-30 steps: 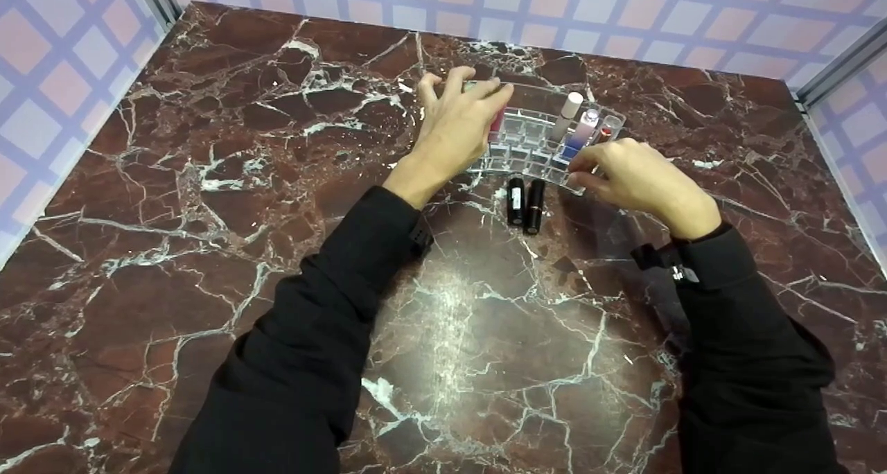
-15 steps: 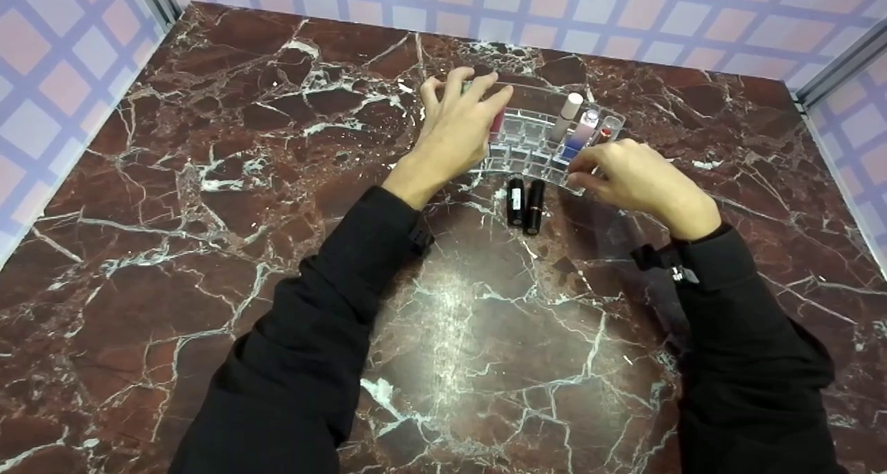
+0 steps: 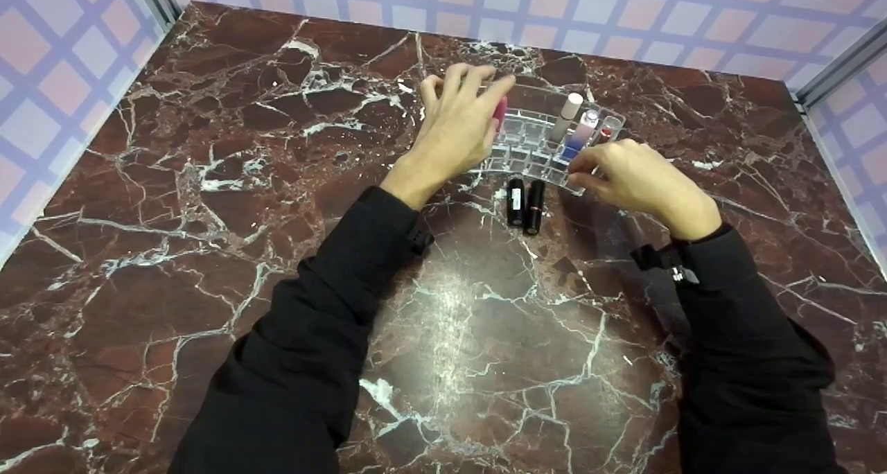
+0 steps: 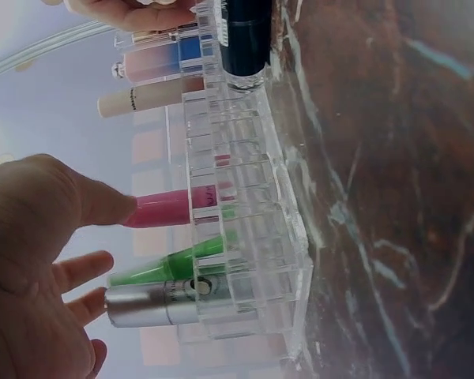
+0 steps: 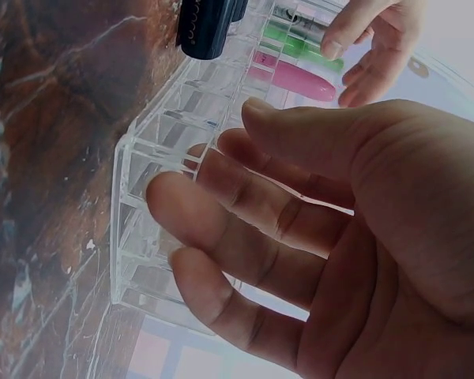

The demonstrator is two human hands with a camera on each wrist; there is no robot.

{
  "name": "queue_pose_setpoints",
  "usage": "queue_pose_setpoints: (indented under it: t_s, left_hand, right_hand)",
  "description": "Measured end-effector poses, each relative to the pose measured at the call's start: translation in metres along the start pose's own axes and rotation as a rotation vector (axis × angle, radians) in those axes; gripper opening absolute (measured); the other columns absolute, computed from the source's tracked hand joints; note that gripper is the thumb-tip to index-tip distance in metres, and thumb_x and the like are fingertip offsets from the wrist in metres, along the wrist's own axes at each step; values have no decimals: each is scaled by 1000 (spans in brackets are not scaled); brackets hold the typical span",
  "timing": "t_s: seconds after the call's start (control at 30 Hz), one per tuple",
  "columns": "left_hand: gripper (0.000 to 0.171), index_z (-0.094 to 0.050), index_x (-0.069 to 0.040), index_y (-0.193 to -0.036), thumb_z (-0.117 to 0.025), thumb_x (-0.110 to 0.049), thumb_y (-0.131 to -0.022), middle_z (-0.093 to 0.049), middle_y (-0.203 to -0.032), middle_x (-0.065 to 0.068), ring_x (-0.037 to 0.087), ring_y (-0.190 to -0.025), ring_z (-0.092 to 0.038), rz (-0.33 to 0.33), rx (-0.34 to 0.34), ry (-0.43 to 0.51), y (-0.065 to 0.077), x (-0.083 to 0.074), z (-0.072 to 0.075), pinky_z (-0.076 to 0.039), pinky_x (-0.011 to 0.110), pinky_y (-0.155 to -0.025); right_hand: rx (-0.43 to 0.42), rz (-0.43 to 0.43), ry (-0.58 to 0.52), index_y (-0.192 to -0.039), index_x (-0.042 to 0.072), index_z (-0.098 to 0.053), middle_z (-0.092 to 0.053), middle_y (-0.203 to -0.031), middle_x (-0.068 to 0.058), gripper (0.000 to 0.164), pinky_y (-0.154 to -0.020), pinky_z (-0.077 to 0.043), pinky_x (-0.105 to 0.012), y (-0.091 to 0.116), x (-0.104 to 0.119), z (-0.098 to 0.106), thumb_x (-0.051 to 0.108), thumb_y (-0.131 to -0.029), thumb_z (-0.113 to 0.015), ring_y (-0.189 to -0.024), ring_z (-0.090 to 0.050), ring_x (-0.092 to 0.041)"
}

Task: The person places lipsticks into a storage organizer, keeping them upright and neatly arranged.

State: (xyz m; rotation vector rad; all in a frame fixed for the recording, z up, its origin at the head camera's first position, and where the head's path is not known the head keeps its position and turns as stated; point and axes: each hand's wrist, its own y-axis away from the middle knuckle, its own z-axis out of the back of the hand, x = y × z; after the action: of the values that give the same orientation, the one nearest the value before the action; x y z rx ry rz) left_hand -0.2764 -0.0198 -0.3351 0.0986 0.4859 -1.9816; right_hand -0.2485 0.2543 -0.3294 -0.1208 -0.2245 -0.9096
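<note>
A clear, curved cosmetics holder (image 3: 530, 133) with stepped compartments stands toward the back of the table. My left hand (image 3: 454, 117) is spread over its left end, thumb at the top of a pink tube (image 4: 170, 208). Beside that stand a green tube (image 4: 170, 264) and a silver tube (image 4: 146, 305), near the other fingers. My right hand (image 3: 641, 183) rests at the holder's near right corner, fingers loosely bent at the clear edge. Next to it stand a white-capped tube (image 3: 573, 105), a blue-and-pink tube (image 3: 581, 138) and a red-topped tube (image 3: 605, 134).
Two black lipstick tubes, one with a white label (image 3: 515, 202) and one with a thin gold band (image 3: 534, 207), lie on the marbled table (image 3: 443, 363) in front of the holder. Checked panels (image 3: 624, 16) enclose the table at the back and sides.
My left fingers have shifted slightly up and back at the pink tube, and more of that tube shows. The right hand and the black lipstick tubes stay in place.
</note>
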Motion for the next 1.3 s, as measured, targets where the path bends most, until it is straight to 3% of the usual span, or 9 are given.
queue_pose_setpoints:
  t_s: [0.2, 0.43, 0.57, 0.63, 0.7, 0.83, 0.93, 1.13, 1.3]
  left_hand:
    - [72, -23, -9, -161, -59, -32, -103, -30, -161, 16, 32, -146, -27, 184, 33, -31, 0, -2, 11, -25, 50, -118]
    - [107, 19, -5, -160, -61, -45, -102, -13, -169, 20, 37, -150, -26, 420, 278, -56, 3, 6, 22, -29, 55, -119]
    - [109, 17, 0, -159, -57, -55, -102, -28, -164, 23, 36, -141, -43, 503, 420, -94, 4, 10, 25, -39, 50, -112]
    - [105, 7, 2, -161, -54, -60, -102, -49, -150, 22, 29, -119, -58, 516, 487, -135, 4, 12, 26, -48, 41, -99]
    - [97, -9, 1, -162, -52, -62, -102, -62, -127, 15, 21, -95, -61, 516, 535, -165, 5, 13, 26, -50, 32, -82]
    - [70, -49, -8, -148, -47, -62, -104, -60, -102, 4, 15, -77, -51, 505, 611, -179, 4, 13, 26, -38, 26, -63]
    - [58, -60, -11, -136, -42, -58, -107, -61, -111, 4, 17, -87, -54, 501, 674, -161, 3, 12, 26, -41, 27, -70]
    - [47, -56, -10, -140, -36, -40, -111, -56, -141, 9, 23, -110, -54, 451, 758, -134, 1, 10, 24, -45, 37, -99]
    - [36, -59, -9, -134, -42, -17, -102, -54, -143, 10, 24, -109, -54, 398, 766, -131, 1, 11, 22, -47, 39, -98]
  right_hand:
    - [16, -11, 9, -111, 2, -75, -76, -101, -14, 18, -77, -58, -51, 1, -1, 1, 9, -94, -75, -78, -72, -28]
    - [21, -15, 13, -114, 1, -73, -75, -99, -15, 21, -72, -58, -50, 2, -2, 1, 3, -93, -75, -75, -71, -29]
    - [25, -13, 14, -114, 0, -73, -76, -96, -15, 21, -72, -58, -49, 2, -3, 1, 1, -92, -74, -74, -71, -27]
    - [26, -13, 17, -114, 0, -73, -75, -95, -14, 22, -71, -59, -48, 2, -3, 1, -1, -92, -73, -73, -71, -27]
    - [24, -15, 18, -114, 0, -73, -75, -95, -15, 22, -70, -59, -48, 2, -3, 1, -2, -92, -72, -72, -71, -26]
    - [22, -20, 18, -114, 1, -72, -75, -95, -15, 22, -69, -59, -47, 2, -3, 1, -2, -92, -72, -71, -70, -26]
    - [19, -20, 17, -114, 1, -72, -75, -95, -15, 22, -69, -59, -47, 2, -2, 1, -2, -92, -72, -70, -70, -26]
    - [15, -21, 11, -114, 0, -72, -76, -94, -15, 22, -70, -59, -48, 2, -2, 1, -1, -93, -72, -72, -71, -27]
    - [12, -25, 10, -114, 0, -73, -76, -94, -14, 21, -69, -58, -47, 1, -3, 0, -1, -93, -72, -71, -71, -26]
